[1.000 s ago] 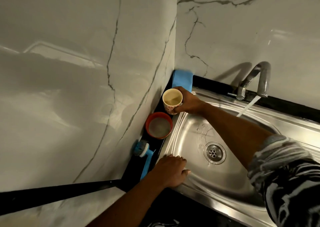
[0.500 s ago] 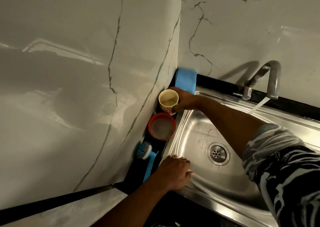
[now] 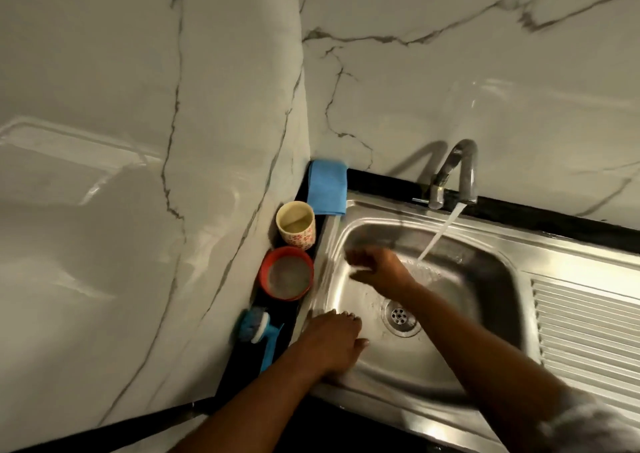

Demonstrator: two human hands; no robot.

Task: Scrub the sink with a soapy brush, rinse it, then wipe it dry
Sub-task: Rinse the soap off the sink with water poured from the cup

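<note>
Head view, down into a steel sink (image 3: 491, 290) set in a marble corner.

Left hand (image 3: 332, 342): lies palm down on the front-left rim, fingers straight and close together, tips just over the basin edge, gripping nothing. Forearm comes in from bottom centre.

Right hand (image 3: 377, 269): reaches across the basin from lower right, low near the left wall, just beside the falling water (image 3: 438, 236). Blurred by motion, so cannot tell how far the fingers curl or whether anything is held. Forearm passes just beside the drain (image 3: 400, 316) and hides part of the basin floor.

Tap (image 3: 457, 172): runs, stream landing in the basin behind the right hand.

Black ledge between sink and left wall, back to front: folded blue cloth (image 3: 328, 188), front end overlapping the sink rim; cup (image 3: 296, 224) with some liquid; red bowl (image 3: 286, 272) of greyish liquid; brush (image 3: 258, 328), head toward the bowl, blue handle running down beside the left wrist, untouched.
</note>
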